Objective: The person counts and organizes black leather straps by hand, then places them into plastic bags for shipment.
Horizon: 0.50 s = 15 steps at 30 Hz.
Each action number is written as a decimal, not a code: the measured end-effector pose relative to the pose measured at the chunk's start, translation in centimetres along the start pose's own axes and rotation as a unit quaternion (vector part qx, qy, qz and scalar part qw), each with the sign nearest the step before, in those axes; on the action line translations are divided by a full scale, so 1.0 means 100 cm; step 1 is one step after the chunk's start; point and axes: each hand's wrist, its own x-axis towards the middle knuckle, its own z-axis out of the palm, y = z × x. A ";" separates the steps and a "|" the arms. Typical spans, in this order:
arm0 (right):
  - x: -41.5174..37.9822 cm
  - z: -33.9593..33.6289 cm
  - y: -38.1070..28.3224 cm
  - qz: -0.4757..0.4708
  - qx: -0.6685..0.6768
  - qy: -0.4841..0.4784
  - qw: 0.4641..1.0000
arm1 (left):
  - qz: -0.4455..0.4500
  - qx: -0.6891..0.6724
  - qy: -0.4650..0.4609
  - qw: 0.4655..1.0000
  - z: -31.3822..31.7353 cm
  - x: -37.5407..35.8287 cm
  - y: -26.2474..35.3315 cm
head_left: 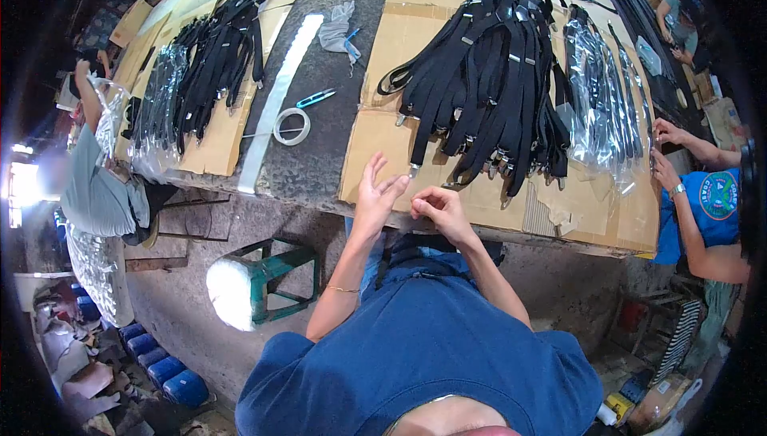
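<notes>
My left hand point(377, 199) is above the near edge of the cardboard, palm turned inward, its fingers stretched out and thumb apart. Close beside it, my right hand point(444, 214) has thumb and fingers curled into a pinch; anything between them is too small to make out. Just beyond both hands lies a big pile of black suspenders point(487, 77) with metal clips, spread over a flattened cardboard sheet point(383, 136). One strap end with a metal clip point(413, 171) reaches close to my fingers. Right of the pile are suspenders in clear plastic sleeves point(603, 93).
To the left lie a tape roll point(292, 127), blue thread snips point(315, 98), a pale strip point(281, 89) and a second suspender pile point(228, 57). A green-framed stool point(276, 280) stands below. One co-worker point(108, 188) is at left, another person's hands point(667, 148) at right.
</notes>
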 end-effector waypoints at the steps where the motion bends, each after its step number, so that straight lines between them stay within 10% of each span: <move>1: 0.000 -0.001 0.001 -0.002 0.009 -0.003 1.000 | 0.000 0.000 0.000 1.000 0.001 0.000 0.002; 15: 0.001 -0.006 0.006 0.002 -0.013 -0.003 1.000 | 0.010 0.061 0.017 0.998 -0.004 0.003 -0.003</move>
